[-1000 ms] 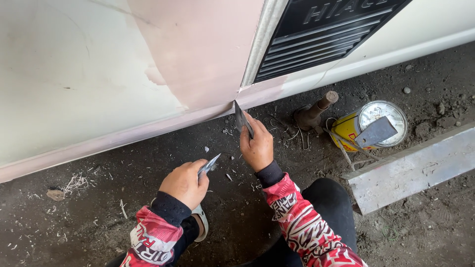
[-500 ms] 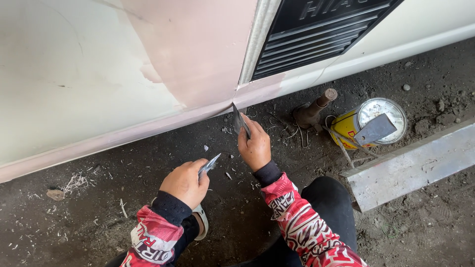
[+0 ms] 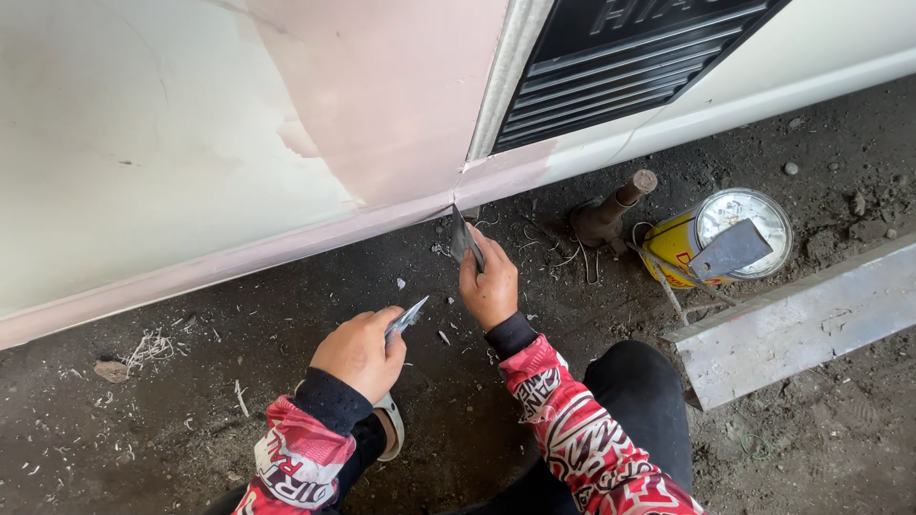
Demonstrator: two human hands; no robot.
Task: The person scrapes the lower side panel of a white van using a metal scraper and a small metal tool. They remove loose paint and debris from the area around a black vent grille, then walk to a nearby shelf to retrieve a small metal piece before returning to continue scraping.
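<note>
While the right hand [image 3: 490, 286] is closed in a pinch around a dark putty knife [image 3: 466, 238], the blade's upper edge touches the bottom lip of the white vehicle panel [image 3: 143, 143], right at the seam where a broad patch of pink filler [image 3: 391, 105] runs down to the lower edge. Lower and to the left, the left hand [image 3: 360, 351] is curled shut around a second, paler scraper [image 3: 406, 319], whose blade pokes out past the knuckles and points up toward the other hand without touching it. Both hands hang just above the dirt ground [image 3: 286, 315]. Off to the right, a yellow tin can [image 3: 711, 243] lies on its side (its contents cannot be made out), with a flat spreader blade [image 3: 730, 250] resting across its round silvery end, beside a grey metal bar [image 3: 801, 329].
</note>
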